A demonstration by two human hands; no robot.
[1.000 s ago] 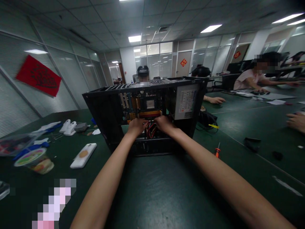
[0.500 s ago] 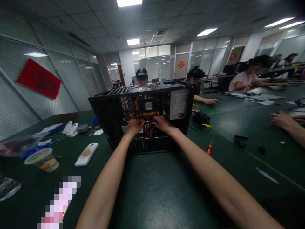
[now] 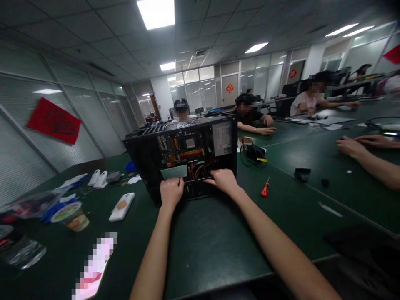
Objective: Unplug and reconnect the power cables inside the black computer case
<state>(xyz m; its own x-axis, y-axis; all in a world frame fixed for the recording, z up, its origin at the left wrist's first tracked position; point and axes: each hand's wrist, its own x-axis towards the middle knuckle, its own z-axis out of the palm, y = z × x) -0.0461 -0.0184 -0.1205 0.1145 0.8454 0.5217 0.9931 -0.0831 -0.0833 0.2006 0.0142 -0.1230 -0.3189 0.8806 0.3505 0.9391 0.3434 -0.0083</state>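
Two bare hands meet the near lower rail (image 3: 196, 180) of a black, box-shaped metal computer case (image 3: 140, 166) in the head view. The case is on a dark green tabletop (image 3: 206, 250) straight ahead of the hands, its open side facing the person. Its long axis runs crosswise, left to right, with the left end seeming a little closer to the person.

The left hand (image 3: 171, 193) is at the left part of the rail, fingers curled over it and the thumb pointing inward. The right hand (image 3: 225, 182) is at the right part, its thumb stretched along the rail towards the left; its fingertips are hidden, so how firmly it holds cannot be told. A short bare span of rail separates the thumbs.

Beyond that span, inside the case, a bundle of thin red, yellow and black cables (image 3: 199, 170) lies nearer the right hand. Above it is a circuit board with orange slots (image 3: 184, 152), and at upper right a silver power supply with a white label (image 3: 222, 139). An orange-handled screwdriver (image 3: 265, 190) lies apart, on the right hand's side.
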